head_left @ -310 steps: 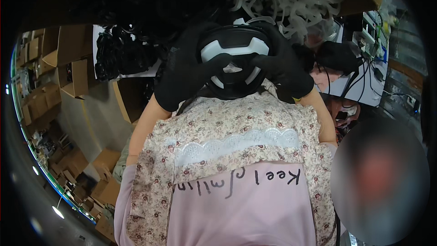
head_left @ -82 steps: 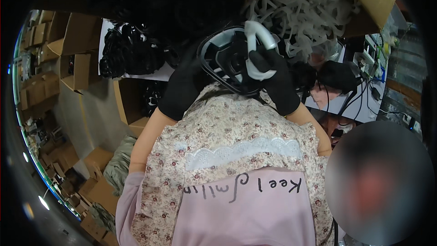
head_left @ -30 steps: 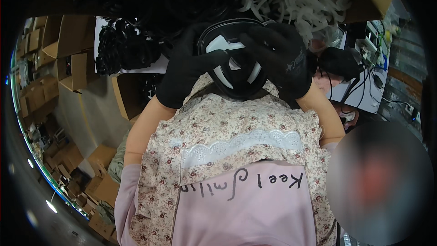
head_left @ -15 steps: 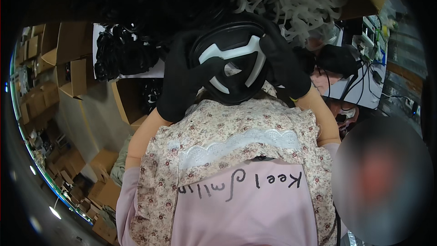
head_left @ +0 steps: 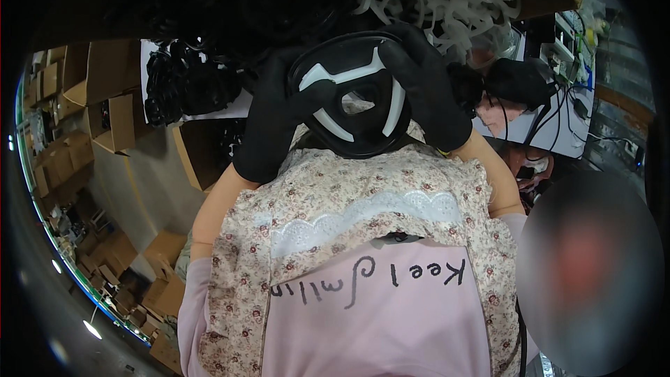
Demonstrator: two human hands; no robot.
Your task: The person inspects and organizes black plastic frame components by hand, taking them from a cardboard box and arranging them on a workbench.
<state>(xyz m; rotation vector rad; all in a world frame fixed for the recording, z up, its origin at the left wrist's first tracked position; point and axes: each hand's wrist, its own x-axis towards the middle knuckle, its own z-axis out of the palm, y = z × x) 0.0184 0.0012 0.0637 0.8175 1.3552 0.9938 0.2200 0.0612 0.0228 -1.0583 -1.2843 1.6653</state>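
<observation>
you held the black oval housing (head_left: 358, 126) just beyond the far edge of the floral apron (head_left: 342, 176). your left hand (head_left: 272, 115) and right hand (head_left: 430, 92) were partly closed on opposite sides of its rim — thumbs over the front, other fingers mostly hidden. the housing was likely light, stiff and rather smooth; the rim offered the surest hold, clear of the white trim (head_left: 393, 108). beyond the apron lay heaped pale strips (head_left: 447, 0); a white table (head_left: 567, 136) stood at the apron's far right, cartons (head_left: 112, 129) to the apron's left.
</observation>
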